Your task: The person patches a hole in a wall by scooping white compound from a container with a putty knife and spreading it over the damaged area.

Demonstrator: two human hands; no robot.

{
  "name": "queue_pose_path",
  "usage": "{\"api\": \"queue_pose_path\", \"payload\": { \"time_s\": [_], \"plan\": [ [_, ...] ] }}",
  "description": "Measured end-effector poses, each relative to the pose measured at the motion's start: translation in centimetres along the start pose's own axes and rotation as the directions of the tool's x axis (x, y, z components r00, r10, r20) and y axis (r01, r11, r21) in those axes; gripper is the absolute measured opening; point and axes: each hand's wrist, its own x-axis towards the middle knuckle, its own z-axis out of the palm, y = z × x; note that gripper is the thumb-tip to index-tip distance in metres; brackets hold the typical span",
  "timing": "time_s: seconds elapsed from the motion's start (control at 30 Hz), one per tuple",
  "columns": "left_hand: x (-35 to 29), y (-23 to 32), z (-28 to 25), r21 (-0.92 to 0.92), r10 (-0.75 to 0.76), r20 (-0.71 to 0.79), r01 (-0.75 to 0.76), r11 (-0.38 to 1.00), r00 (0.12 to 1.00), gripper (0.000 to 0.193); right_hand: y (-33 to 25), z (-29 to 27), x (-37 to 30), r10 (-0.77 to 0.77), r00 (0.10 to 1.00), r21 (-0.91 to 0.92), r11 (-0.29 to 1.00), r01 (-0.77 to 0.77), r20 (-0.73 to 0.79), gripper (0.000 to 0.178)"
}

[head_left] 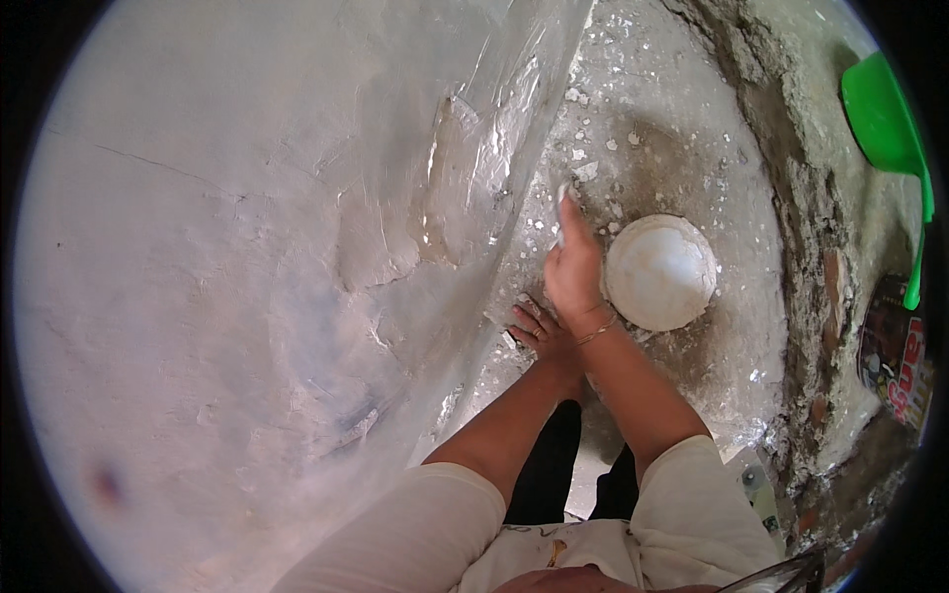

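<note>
My right hand (575, 265) is closed around a thin pale tool (561, 212), seen nearly edge-on; it looks like a flat scraper, though its blade is mostly hidden. Lower down, my left hand (535, 326) has its fingers spread and appears to rest by the foot of the plastered wall (247, 277); whether it touches the wall or the floor is unclear. A round whitish tub (660, 321) stands on the floor just right of my right wrist. White material lies in it. Rough, uneven plaster with shiny ridges runs along the wall's right part.
White crumbs and flakes (585, 170) litter the grey floor (732, 247). A broken, rough ledge (781, 198) curves down the right side. Beyond it lie a green long-handled dipper (880, 119) and a dark printed bag (885, 346). A bottle (756, 484) stands at lower right.
</note>
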Motion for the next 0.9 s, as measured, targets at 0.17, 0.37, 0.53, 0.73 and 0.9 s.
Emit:
{"api": "queue_pose_path", "payload": {
  "time_s": [0.17,0.37,0.53,0.73,0.9],
  "plan": [
    [-1.0,0.6,-1.6,0.027,-0.030,0.111,0.027,0.999,0.993,0.118,-2.7,-0.2,6.5,-0.133,0.981,0.028,0.990,0.138,-0.141,0.069],
    [0.6,0.0,3.1,0.025,0.027,-0.275,-0.021,0.999,0.961,0.123,-5.9,3.6,1.1,-0.042,0.999,0.091,0.995,0.040,0.016,0.065],
    [0.9,-1.5,4.8,-0.074,0.046,-0.344,-0.077,0.994,0.938,0.125,-9.9,-2.2,-3.2,0.229,0.880,0.127,0.944,-0.306,0.415,0.060],
    [-1.4,1.3,-0.8,0.046,-0.091,-0.095,0.095,0.994,0.991,0.116,-3.8,-2.3,5.3,0.241,0.969,0.125,0.964,-0.233,-0.061,0.053],
    [-2.8,1.3,-3.6,0.169,0.066,0.105,-0.083,0.982,0.992,0.140,-4.1,0.8,7.1,0.053,0.993,0.075,0.996,-0.046,-0.101,0.059]
  ]
}}
